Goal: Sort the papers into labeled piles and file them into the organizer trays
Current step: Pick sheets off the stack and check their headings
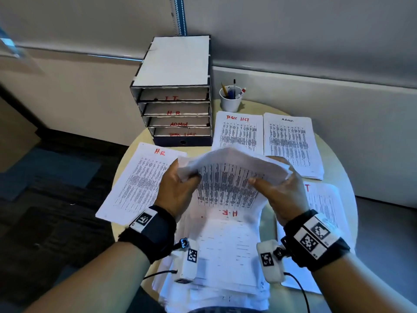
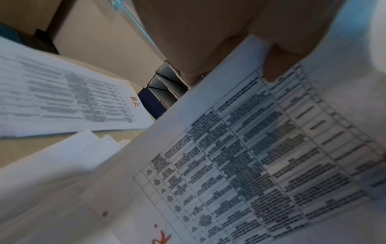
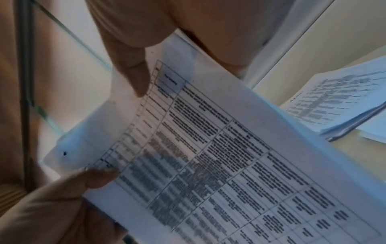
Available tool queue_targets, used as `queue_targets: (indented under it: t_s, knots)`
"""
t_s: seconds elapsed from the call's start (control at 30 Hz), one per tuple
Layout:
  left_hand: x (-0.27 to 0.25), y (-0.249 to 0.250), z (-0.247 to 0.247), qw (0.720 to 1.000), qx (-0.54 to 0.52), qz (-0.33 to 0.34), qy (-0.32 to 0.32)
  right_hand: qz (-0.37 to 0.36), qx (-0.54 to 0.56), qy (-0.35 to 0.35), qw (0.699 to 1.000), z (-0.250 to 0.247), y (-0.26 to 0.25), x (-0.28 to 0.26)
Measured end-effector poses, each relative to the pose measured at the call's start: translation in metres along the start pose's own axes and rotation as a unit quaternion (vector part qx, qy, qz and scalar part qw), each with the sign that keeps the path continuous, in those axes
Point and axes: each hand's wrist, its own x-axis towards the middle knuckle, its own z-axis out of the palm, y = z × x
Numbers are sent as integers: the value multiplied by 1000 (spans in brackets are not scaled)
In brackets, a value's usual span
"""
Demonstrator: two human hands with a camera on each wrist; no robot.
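1. Two hands, left hand [image 1: 178, 188] and right hand [image 1: 282, 190], pinch one bent sheet [image 1: 228, 177] with curled fingers [image 3: 133, 79], above the unsorted stack [image 1: 221, 256].
2. The sheet's red mark seems to read "H.R".
3. H.R pile [image 1: 142, 179] lies left on the desk [image 1: 334, 154], organizer [image 1: 176, 91] behind.

The round counter [image 1: 334, 154] is carrying a labelled organizer [image 1: 176, 91] and a white pen cup [image 1: 230, 100] at the back. Four labelled paper piles [image 1: 291, 145] and an unsorted stack [image 1: 225, 256] are lying in front.
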Motion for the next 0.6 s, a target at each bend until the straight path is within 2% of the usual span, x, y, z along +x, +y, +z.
queue_targets:
  t_s: [0.07, 0.17, 0.33, 0.43, 0.5, 0.6]
  knots:
    - [1, 6, -2, 1000, -26, 8, 10, 5, 0, 10, 1000, -7, 2, 3]
    - [3, 14, -12, 990, -137, -2, 19, 62, 11, -29, 998, -26, 18, 1]
    - [4, 19, -29, 939, -334, -70, 43, 193, 9, -42, 980, -43, 45, -24]
    - [2, 10, -32, 913, -379, -136, 61, 221, 152, -33, 963, -38, 49, -30]
    - [1, 6, -34, 905, -383, -181, 38, 224, 258, -41, 939, -34, 48, -29]
    - [2, -4, -41, 890, -394, -230, 16, 237, 320, -14, 917, -29, 44, -29]
